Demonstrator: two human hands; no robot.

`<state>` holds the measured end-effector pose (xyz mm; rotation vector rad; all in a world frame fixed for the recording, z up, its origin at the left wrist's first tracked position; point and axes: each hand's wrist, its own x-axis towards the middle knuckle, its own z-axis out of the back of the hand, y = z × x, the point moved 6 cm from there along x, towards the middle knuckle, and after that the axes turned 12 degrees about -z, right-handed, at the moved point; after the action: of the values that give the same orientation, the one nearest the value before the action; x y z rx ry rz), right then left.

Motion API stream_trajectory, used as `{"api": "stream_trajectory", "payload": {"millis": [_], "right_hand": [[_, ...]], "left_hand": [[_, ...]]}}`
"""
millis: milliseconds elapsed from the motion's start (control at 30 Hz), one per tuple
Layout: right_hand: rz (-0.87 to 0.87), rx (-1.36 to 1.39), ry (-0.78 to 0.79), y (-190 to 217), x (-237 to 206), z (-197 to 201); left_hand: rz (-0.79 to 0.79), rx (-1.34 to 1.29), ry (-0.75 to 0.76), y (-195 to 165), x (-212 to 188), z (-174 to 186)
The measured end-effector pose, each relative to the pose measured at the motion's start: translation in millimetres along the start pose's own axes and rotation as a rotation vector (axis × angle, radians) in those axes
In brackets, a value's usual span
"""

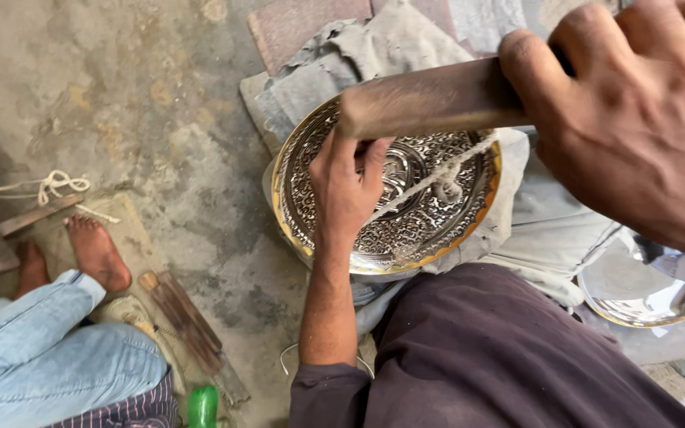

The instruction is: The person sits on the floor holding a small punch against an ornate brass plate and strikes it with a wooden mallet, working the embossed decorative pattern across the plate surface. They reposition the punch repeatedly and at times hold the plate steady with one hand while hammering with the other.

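Fingers of the left hand (348,186) press on the engraved metal plate (406,230), holding nothing, while the right hand's (636,119) grip wraps tight around a wooden mallet (430,101).

A round metal tray (406,208) with a glossy, finely embossed silver face and a golden rim rests on matt, dusty grey cloth (374,55). Above it, a dull, worn wooden bar (430,99). At the right, a smooth, mirror-bright metal dish (636,289). The floor (136,87) is rough, stained concrete. Near left, faded denim (49,357) and glossy green plastic (203,406).
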<state>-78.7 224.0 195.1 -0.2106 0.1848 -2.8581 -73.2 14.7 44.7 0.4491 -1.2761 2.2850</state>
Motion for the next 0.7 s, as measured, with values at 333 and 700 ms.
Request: {"api": "stream_trajectory", "payload": {"millis": [333, 700], "right_hand": [[-0.047, -0.001, -0.055, -4.1, -5.9, -1.5], [-0.131, 0.15, -0.167, -30.2, -38.0, -18.3]], "left_hand": [[0.148, -0.083, 0.058, 3.8, -4.4, -5.8], [0.221, 0.051, 0.113, -5.3, -11.3, -13.4]]}}
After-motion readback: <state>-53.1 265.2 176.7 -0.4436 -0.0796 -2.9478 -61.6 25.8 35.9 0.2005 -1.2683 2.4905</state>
